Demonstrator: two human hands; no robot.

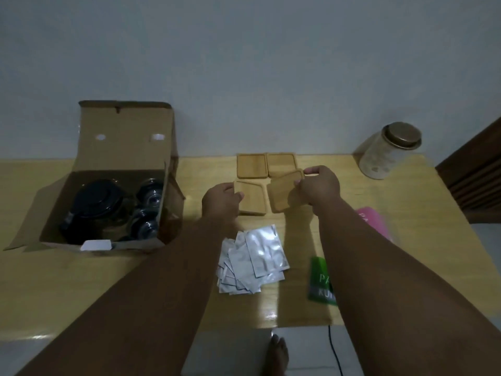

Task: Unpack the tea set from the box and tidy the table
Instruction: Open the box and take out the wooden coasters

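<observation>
An open cardboard box (108, 164) stands at the table's left. Inside it are a dark-lidded teapot (93, 204) and two glass cups (147, 210). Two square wooden coasters (251, 165) lie side by side near the wall. My left hand (221, 200) grips the left edge of a third wooden coaster (253, 199) lying flat on the table. My right hand (320, 187) holds a fourth wooden coaster (284, 192) by its far right corner, tilted with that corner raised off the table.
A heap of silver foil sachets (252, 263) lies near the middle of the wooden table (67, 280). A green packet (321, 280) and a pink packet (371, 221) sit under my right forearm. A round tin with a dark lid (387, 153) stands at the back right.
</observation>
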